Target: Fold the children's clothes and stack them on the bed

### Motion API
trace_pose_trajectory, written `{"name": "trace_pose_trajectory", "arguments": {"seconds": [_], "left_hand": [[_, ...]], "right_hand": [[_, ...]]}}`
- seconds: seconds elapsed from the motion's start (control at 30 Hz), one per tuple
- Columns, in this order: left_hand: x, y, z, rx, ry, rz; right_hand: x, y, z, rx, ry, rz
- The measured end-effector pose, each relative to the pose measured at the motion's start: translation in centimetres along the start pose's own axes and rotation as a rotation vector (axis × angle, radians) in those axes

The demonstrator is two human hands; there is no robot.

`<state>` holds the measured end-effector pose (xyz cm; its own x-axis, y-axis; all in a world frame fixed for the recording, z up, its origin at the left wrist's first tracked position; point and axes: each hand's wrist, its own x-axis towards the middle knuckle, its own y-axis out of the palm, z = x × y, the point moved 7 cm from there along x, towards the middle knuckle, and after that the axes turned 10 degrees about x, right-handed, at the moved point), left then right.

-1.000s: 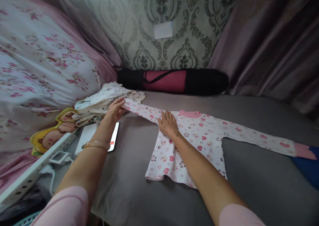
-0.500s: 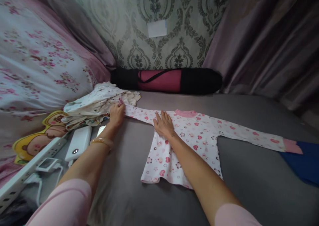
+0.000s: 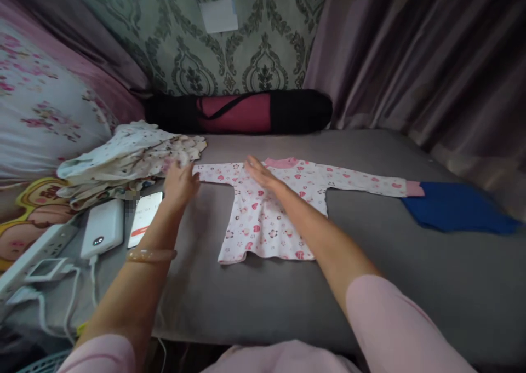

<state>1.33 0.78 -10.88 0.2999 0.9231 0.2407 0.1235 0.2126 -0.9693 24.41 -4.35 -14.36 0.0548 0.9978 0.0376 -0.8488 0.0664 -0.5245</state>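
A small white long-sleeved shirt (image 3: 283,214) with pink hearts, flowers and a pink collar lies spread on the grey bed surface (image 3: 394,285). My left hand (image 3: 179,181) is at the end of the left sleeve, fingers apart and slightly blurred, with the cuff mostly hidden around it. Over the shirt's left shoulder, near the collar, is my right hand (image 3: 261,171), its fingers extended and nothing in them. The right sleeve's pink cuff (image 3: 415,188) overlaps a folded blue cloth (image 3: 464,206).
Crumpled patterned clothes (image 3: 131,154) lie at the left, near a phone (image 3: 143,219), a white power bank (image 3: 102,228), a power strip (image 3: 36,252) and cables. A black and red long bag (image 3: 234,112) rests along the wall.
The view has shifted, showing more of the blue cloth and the phone. My left hand has loosened from the sleeve cuff. My right hand has tilted and moved up toward the shoulder of the shirt.
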Motion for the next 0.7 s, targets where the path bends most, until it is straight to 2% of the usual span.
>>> {"name": "trace_pose_trajectory", "arguments": {"seconds": [0.1,0.17,0.27,0.33,0.4,0.5,0.7], "left_hand": [[-3.8,0.1,-1.9,-0.073,0.056,0.024],[-6.6,0.5,-2.6,-0.138,0.082,0.128],[-10.9,0.6,-2.9,-0.206,0.069,0.278],[-13.3,0.5,-3.0,-0.229,0.045,0.347],[-15.1,0.5,-3.1,-0.245,0.003,0.397],[-16.5,0.5,-3.8,-0.277,-0.043,0.399],[-16.9,0.4,-5.9,-0.298,-0.033,0.34]], "right_hand": [[-4.5,-5.3,-0.2,0.079,-0.079,-0.118],[-8.9,-8.2,-1.0,0.066,-0.095,-0.118],[-16.1,-11.7,-4.0,0.007,0.087,-0.114],[-20.5,-13.0,-6.0,-0.038,0.22,-0.131],[-23.9,-13.2,-7.3,-0.105,0.319,-0.113],[-26.9,-12.3,-7.2,-0.239,0.372,-0.123],[-28.0,-9.9,-4.6,-0.366,0.485,-0.203]]}}
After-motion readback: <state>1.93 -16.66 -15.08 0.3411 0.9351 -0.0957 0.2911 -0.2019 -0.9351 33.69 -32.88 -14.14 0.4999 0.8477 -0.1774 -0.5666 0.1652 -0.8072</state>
